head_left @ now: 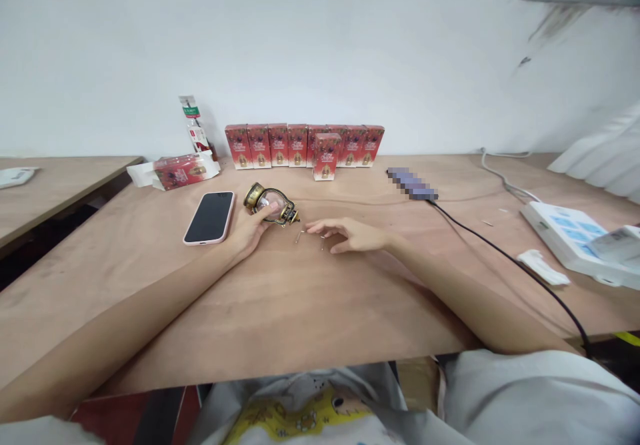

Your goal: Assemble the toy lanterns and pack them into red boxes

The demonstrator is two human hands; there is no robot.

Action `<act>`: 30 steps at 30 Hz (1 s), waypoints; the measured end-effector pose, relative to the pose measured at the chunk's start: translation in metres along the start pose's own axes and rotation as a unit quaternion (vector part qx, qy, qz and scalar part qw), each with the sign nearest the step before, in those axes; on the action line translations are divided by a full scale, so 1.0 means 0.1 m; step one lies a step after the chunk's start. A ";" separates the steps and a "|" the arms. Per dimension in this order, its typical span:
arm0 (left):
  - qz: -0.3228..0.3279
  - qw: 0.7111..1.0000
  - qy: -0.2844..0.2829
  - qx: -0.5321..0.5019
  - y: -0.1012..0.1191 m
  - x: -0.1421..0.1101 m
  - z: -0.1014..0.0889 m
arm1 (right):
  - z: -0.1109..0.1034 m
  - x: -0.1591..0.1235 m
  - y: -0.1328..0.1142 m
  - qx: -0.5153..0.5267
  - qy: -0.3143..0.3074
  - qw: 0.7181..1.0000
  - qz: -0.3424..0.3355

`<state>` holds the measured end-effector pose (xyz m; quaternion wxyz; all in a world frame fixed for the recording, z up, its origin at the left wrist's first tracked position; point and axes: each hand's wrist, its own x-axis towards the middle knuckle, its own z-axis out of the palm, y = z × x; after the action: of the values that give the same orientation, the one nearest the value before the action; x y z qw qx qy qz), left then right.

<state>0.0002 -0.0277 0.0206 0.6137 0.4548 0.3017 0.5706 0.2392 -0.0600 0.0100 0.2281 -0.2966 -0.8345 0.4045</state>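
Observation:
My left hand (250,228) lies on the wooden table (300,298) and grips a small brass lantern-shaped ornament with a clear glass body (270,205), held on its side. My right hand (347,235) rests palm down just to the right, fingers loosely spread, fingertips beside two small metal pins (300,235) lying on the wood. A pink-cased phone (210,217) lies face up left of my left hand.
A row of red boxes (300,143) stands at the wall, one box (326,157) in front. An opened red box (183,170) and a bottle (196,128) sit far left. A black cable (500,251), white device (570,235) and white piece (543,266) lie right.

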 end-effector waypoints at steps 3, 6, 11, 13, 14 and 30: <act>-0.002 1.000 -0.004 0.004 -0.02 0.01 -0.02 | 0.05 0.02 -0.08 -0.077 0.038 0.996 0.034; 0.002 1.000 -0.012 0.006 -0.04 0.03 -0.05 | 0.13 0.04 -0.14 -0.134 0.069 0.987 0.059; 0.001 1.000 -0.017 0.003 -0.04 0.02 -0.04 | 0.21 0.06 -0.16 -0.193 0.118 0.971 0.074; -0.002 1.000 -0.009 -0.002 -0.03 -0.02 -0.01 | 0.23 0.05 -0.18 -0.210 0.113 0.968 0.075; -0.007 1.000 -0.007 -0.004 -0.03 -0.05 0.01 | 0.24 0.05 -0.20 -0.217 0.107 0.967 0.075; -0.034 0.996 0.056 -0.064 -0.10 -0.25 0.17 | 0.33 0.12 -0.04 -0.028 0.334 0.941 0.038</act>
<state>0.0160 -0.0549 0.0147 0.6425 0.3718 0.3136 0.5921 0.2091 -0.0718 -0.0035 0.4701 -0.4524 -0.7093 0.2670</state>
